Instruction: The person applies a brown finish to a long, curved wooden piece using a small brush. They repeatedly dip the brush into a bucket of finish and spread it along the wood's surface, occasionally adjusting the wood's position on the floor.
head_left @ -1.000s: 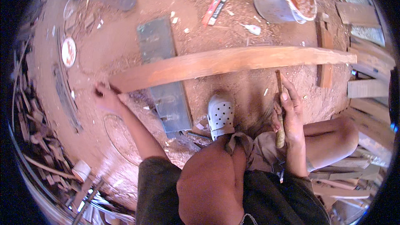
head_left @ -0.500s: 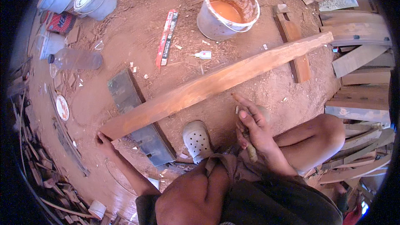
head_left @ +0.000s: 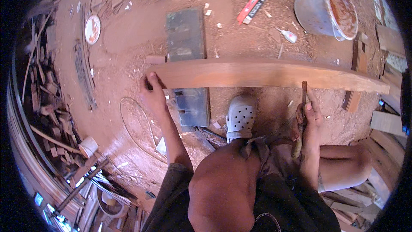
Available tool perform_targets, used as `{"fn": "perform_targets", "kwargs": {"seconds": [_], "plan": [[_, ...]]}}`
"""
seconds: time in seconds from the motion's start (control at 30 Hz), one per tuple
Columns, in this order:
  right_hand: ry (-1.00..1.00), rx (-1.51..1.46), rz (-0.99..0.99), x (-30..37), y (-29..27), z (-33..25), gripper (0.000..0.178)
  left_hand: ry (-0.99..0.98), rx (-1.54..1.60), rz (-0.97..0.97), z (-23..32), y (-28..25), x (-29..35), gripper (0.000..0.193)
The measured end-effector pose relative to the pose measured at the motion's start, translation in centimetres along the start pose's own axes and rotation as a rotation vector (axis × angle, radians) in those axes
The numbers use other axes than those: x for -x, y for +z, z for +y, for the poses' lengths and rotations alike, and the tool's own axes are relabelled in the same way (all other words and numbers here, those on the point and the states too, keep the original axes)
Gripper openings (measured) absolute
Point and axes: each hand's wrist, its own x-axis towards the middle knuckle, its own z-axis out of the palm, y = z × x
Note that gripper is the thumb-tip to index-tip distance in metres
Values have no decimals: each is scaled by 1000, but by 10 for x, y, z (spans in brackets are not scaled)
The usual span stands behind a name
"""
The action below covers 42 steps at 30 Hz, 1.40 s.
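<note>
A long, slightly curved wooden plank (head_left: pixel 240 74) lies crosswise in front of me. Its left part rests over a dark grey board (head_left: pixel 186 34), and its right part over a brown wooden block (head_left: pixel 352 101). My left hand (head_left: pixel 153 87) is closed around the plank's left end, thumb on top. In my right hand (head_left: pixel 310 118) is a chisel-like tool (head_left: pixel 297 147) with a worn handle, gripped with the fingers along its shaft. Its narrow blade points away from me, and the tip appears at the plank's near edge; whether it touches cannot be told.
A bucket (head_left: pixel 313 13) with orange-brown residue stands far right. Near it lie a small white bottle (head_left: pixel 289 36) and a red-and-black strip package (head_left: pixel 257 0). Wood scraps (head_left: pixel 51 116) pile up at left, and curved wooden pieces (head_left: pixel 382 163) at right. A white lid (head_left: pixel 92 29) lies far left.
My view has swung leftward, so the scene sits further right and the plank looks more level. The right hand's tool now points its blade up to the plank's edge. The left hand still grips the end.
</note>
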Motion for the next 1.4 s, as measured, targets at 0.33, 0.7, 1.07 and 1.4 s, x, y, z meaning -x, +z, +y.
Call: {"fn": "perform_targets", "kwargs": {"seconds": [0.33,0.7,1.07,1.4], "plan": [[18,-327,-50,-31,56,-22,49,7,-65,-66,6,-7,-10,35],[123,-1622,-911,-96,60,-67,42,100,-266,31,15,16,-6,38],[483,-1847,-1100,-90,92,-82,37,42,-541,-123,21,-4,-9,51],[320,-1612,-999,-115,109,-69,37,148,-428,-443,13,-35,-62,46]]}}
